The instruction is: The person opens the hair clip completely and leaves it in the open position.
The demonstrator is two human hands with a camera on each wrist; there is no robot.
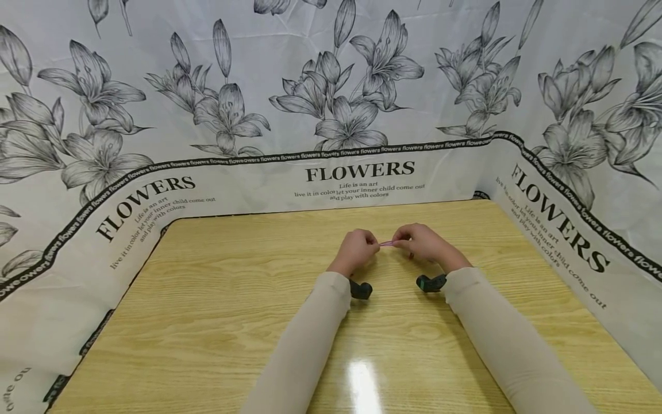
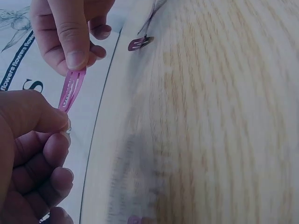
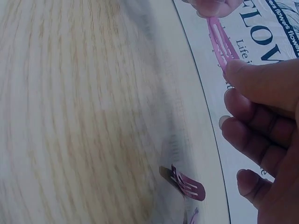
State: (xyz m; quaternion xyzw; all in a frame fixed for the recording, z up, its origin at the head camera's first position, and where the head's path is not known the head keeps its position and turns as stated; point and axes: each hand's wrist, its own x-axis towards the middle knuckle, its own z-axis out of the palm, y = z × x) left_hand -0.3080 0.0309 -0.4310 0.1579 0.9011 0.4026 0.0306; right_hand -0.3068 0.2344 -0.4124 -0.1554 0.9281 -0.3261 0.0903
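A pink snap hair clip (image 2: 72, 88) with slots along its length is stretched between both hands, above the far part of the table. At one end my left hand (image 1: 358, 248) pinches it between thumb and finger; the left hand's other fingers are loosely curled. The clip's opposite end is in the thumb-and-finger grip of my right hand (image 1: 421, 242). In the right wrist view the clip (image 3: 222, 44) looks slightly spread at its middle. Below the right hand, a darker pink slotted clip (image 3: 189, 187) stands on the table.
Part of another pink piece (image 3: 194, 215) shows at the bottom of the right wrist view. The wood-grain table (image 1: 233, 322) meets a flower-printed cloth wall (image 1: 357, 178) behind and at both sides. A dark wrist device (image 1: 431, 283) hangs at each cuff.
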